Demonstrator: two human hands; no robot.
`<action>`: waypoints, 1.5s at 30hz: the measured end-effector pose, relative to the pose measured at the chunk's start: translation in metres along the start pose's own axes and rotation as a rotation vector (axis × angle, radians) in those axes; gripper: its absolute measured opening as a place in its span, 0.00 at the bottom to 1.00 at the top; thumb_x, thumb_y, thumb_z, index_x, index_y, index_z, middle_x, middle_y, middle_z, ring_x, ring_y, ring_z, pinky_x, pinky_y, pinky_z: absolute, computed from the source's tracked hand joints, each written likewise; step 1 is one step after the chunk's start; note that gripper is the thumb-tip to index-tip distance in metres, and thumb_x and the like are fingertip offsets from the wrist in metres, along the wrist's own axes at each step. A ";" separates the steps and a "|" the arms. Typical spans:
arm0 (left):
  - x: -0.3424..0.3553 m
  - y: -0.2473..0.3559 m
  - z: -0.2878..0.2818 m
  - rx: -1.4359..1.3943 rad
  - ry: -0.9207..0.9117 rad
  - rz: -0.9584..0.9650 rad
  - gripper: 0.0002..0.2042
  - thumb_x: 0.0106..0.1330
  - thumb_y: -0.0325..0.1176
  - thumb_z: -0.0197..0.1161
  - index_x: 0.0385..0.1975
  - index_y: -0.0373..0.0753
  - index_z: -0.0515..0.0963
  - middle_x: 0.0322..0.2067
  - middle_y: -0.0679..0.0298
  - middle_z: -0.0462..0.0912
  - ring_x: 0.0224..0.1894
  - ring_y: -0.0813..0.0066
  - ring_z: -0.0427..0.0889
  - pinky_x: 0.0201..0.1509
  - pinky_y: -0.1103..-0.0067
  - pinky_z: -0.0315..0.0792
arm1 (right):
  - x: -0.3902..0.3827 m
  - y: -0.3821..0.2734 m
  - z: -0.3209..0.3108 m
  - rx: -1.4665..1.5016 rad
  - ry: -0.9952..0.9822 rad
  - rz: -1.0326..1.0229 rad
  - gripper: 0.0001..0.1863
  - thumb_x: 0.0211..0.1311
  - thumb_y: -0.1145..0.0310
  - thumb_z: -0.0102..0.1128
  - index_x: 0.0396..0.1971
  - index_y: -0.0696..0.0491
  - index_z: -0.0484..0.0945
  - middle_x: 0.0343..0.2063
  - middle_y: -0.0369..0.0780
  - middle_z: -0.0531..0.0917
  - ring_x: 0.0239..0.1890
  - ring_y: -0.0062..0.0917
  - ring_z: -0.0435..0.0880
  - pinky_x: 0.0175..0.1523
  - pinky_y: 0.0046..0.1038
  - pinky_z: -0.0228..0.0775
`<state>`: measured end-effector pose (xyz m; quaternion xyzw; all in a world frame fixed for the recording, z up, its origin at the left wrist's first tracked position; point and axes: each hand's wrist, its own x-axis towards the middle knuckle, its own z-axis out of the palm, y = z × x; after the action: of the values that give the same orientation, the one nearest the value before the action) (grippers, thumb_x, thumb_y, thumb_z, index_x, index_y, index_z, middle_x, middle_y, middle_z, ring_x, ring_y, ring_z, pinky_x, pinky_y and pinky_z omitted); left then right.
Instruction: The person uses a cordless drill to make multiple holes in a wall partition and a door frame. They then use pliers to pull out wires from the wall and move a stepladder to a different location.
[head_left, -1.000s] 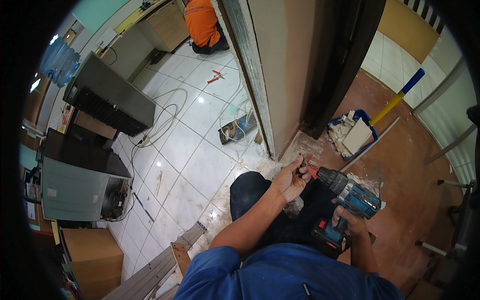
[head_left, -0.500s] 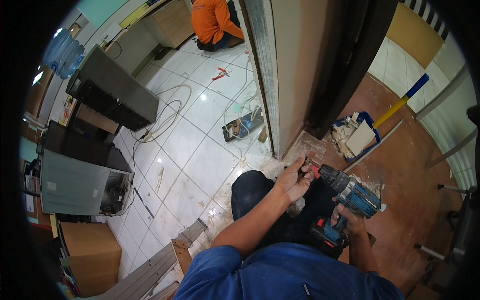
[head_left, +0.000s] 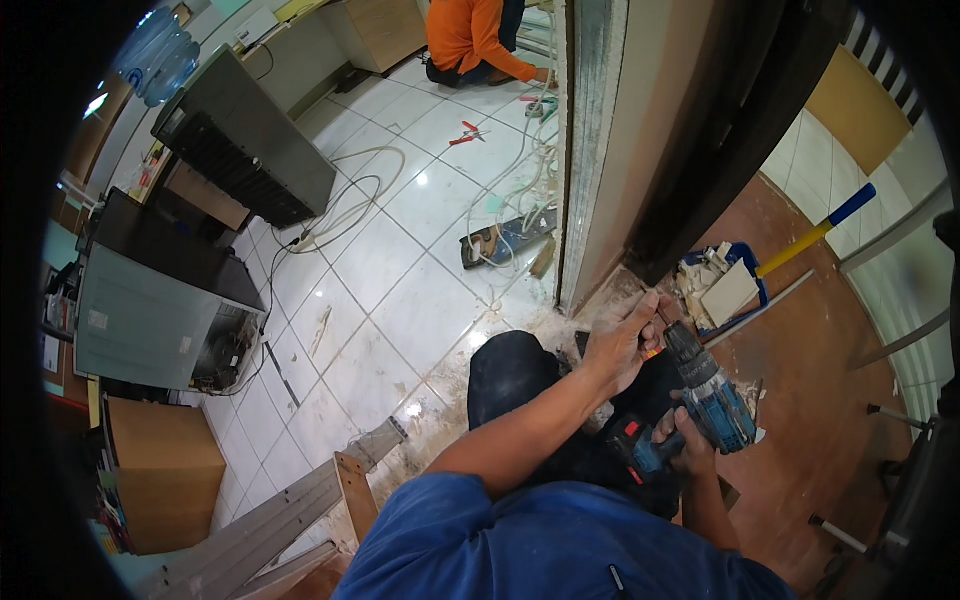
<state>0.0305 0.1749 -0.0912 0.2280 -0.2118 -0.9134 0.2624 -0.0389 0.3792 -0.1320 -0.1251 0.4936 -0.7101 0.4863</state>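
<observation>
My right hand point(head_left: 692, 443) is wrapped round the grip of a blue and black cordless drill point(head_left: 716, 396). Its chuck point(head_left: 686, 345) points up and away from me, toward the foot of the door frame. My left hand point(head_left: 622, 347) is just left of the chuck, with thumb and fingers drawn together near the drill's front end. Whatever these fingers pinch is too small and partly hidden to name. A bit of red and yellow shows below them. The drill's battery point(head_left: 628, 448) rests close above my dark trouser leg.
A dusty door frame point(head_left: 590, 150) rises ahead. Right of it stands a blue dustpan point(head_left: 762, 292) of rubble. On the tiles lie a handsaw point(head_left: 500, 240), red-handled pliers point(head_left: 468, 134) and cables point(head_left: 385, 160). A person in orange point(head_left: 465, 40) crouches beyond. A ladder-like metal frame point(head_left: 300, 500) is lower left.
The drill has turned so its chuck points more upward in the picture, and my left hand has shifted right with it. The view has moved, and the other person's hand now shows by the cables.
</observation>
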 end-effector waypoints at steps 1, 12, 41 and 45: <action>0.000 0.001 0.000 0.029 -0.002 0.017 0.16 0.72 0.41 0.62 0.48 0.33 0.78 0.32 0.72 0.73 0.26 0.88 0.67 0.29 0.86 0.64 | 0.000 0.000 0.000 -0.014 -0.003 0.001 0.23 0.68 0.67 0.61 0.55 0.65 0.67 0.24 0.39 0.74 0.24 0.26 0.77 0.34 0.30 0.72; -0.001 0.011 -0.008 -0.016 -0.074 -0.086 0.16 0.73 0.40 0.61 0.47 0.32 0.77 0.42 0.69 0.78 0.28 0.88 0.66 0.29 0.87 0.63 | 0.003 -0.001 -0.002 -0.267 -0.020 -0.092 0.24 0.69 0.65 0.61 0.58 0.63 0.68 0.25 0.37 0.76 0.26 0.23 0.76 0.35 0.28 0.70; 0.018 0.197 0.041 1.216 0.398 0.958 0.32 0.71 0.59 0.57 0.49 0.28 0.82 0.13 0.75 0.66 0.14 0.88 0.62 0.18 0.83 0.56 | 0.075 -0.026 0.026 0.060 -0.178 -0.027 0.12 0.65 0.60 0.66 0.36 0.50 0.74 0.21 0.37 0.76 0.22 0.26 0.78 0.29 0.31 0.74; 0.018 0.226 0.082 1.138 0.403 1.002 0.35 0.66 0.62 0.61 0.43 0.26 0.82 0.17 0.59 0.79 0.23 0.75 0.73 0.30 0.73 0.70 | 0.081 -0.037 0.031 0.146 -0.160 -0.015 0.18 0.66 0.64 0.65 0.50 0.57 0.74 0.21 0.38 0.75 0.21 0.26 0.77 0.29 0.29 0.74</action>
<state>0.0599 0.0123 0.0839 0.3658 -0.6731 -0.3784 0.5195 -0.0798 0.2966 -0.1116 -0.1495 0.3993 -0.7353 0.5268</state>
